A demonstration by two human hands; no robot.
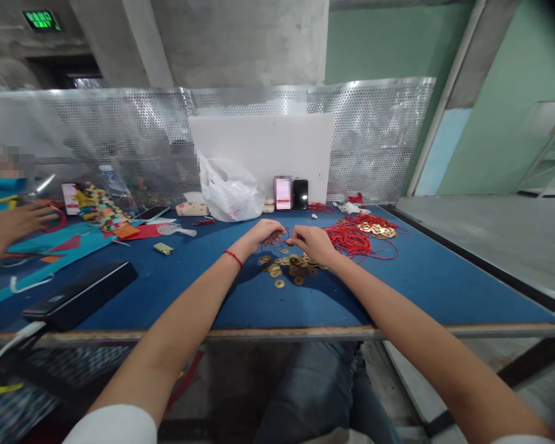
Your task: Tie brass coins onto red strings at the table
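Observation:
Over the middle of the blue table, my left hand pinches a thin red cord, with a red string bracelet on that wrist. Close beside it, my right hand is closed, its fingertips at the same cord. Just below both hands lies a loose pile of brass-coloured coins with centre holes. To the right of my right hand a tangled heap of red cords rests on the table, with more gold coins on its far right side.
A white plastic bag stands behind, left of two upright phones. At left are a black box-shaped device, a small greenish packet and coloured craft pieces. Another person's hand works at far left.

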